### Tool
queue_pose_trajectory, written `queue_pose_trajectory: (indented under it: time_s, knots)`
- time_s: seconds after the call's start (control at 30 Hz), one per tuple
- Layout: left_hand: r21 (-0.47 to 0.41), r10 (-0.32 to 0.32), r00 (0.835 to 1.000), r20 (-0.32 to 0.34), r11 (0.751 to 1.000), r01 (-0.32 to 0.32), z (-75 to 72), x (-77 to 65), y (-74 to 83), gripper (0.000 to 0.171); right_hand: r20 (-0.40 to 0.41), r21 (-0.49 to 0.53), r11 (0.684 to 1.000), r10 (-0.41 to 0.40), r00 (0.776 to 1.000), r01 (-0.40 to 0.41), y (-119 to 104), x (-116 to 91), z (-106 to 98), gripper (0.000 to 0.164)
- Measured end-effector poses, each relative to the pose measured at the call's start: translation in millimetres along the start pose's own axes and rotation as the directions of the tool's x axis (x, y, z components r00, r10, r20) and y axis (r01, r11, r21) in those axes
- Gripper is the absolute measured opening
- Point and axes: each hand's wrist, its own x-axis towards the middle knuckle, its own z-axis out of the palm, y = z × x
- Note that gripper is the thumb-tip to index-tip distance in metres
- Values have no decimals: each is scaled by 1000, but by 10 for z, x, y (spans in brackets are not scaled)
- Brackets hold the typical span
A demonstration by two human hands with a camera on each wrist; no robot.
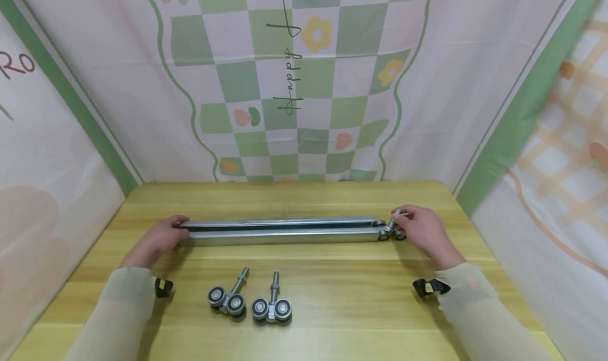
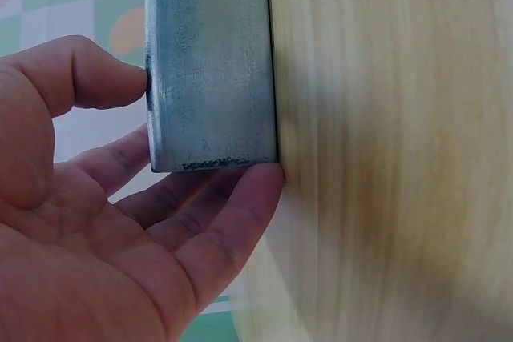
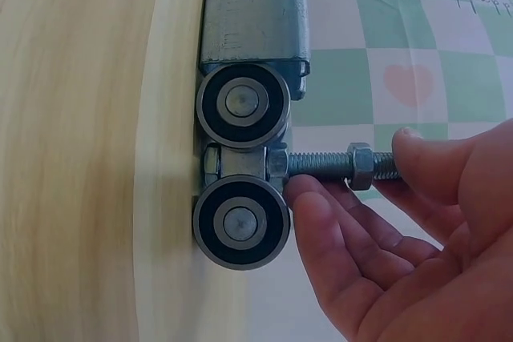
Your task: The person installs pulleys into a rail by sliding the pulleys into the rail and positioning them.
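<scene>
A long metal C-channel track (image 1: 285, 237) lies on the table with its slot facing up. At its left end is my left hand (image 1: 163, 236), thumb on the upper edge and fingers round the end, as the left wrist view shows on the track wall (image 2: 212, 62). My right hand (image 1: 424, 230) pinches the threaded bolt of a roller trolley (image 3: 240, 224) at the right end. The bolt stands up, with a nut partway along it. One pair of wheels is at the track's mouth, partly inside; the other pair is outside. Wheels on the far side are mostly hidden.
Nearer the front edge, two more roller trolleys lie on the wooden table (image 1: 351, 297): a left one (image 1: 227, 300) and a right one (image 1: 272, 309), their bolts pointing away. Behind the table hangs a patterned cloth (image 1: 294, 86), with further cloth on both sides.
</scene>
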Motion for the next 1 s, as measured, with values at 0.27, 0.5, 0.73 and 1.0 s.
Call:
queue_pose_trajectory:
  time_s: [0.27,0.5,0.73,1.0]
  knots:
    - [-1,2,1000,-9,1000,-2,3,18,-26,60,13,16,1000,8,1000,-8,-28,15,15,37]
    - [4,17,1000,-16,1000,-17,0,11,-33,59,17,38,999,23,1000,-24,-49,8,30,36]
    - [11,19,1000,-17,1000,-19,3,12,-32,59,20,49,998,39,999,-40,-69,7,48,35]
    - [0,7,1000,-18,1000,-7,5,14,-31,58,19,67,998,18,1000,-20,-65,28,80,36]
